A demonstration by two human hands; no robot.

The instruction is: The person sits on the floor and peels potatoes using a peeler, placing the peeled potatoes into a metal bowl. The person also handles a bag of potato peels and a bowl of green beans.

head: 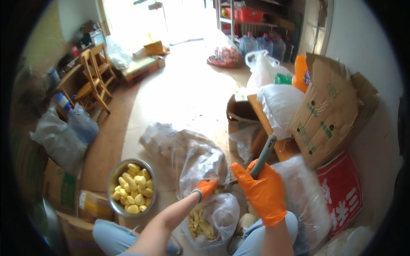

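My right hand [264,188], in an orange glove, is closed around the grey-green handle of a kitchen tool [264,156], whose working end points left and is hard to make out. My left hand [206,188], in an orange glove with a grey cuff, reaches into the mouth of a large clear plastic bag [198,153]; its fingertips and whatever they touch are partly hidden. Just below, a thin plastic bag [229,208] holds yellowish peelings [200,224]. A steel bowl [110,195] of peeled potatoes [140,200] stands to the left.
Cardboard boxes [96,204] are at lower left, near grey plastic bags [61,140]. An open carton [237,128], a white sack [282,105], a large flattened carton [330,108] and a red printed sack [342,192] lie on the right. Wooden chairs [93,83] stand at upper left.
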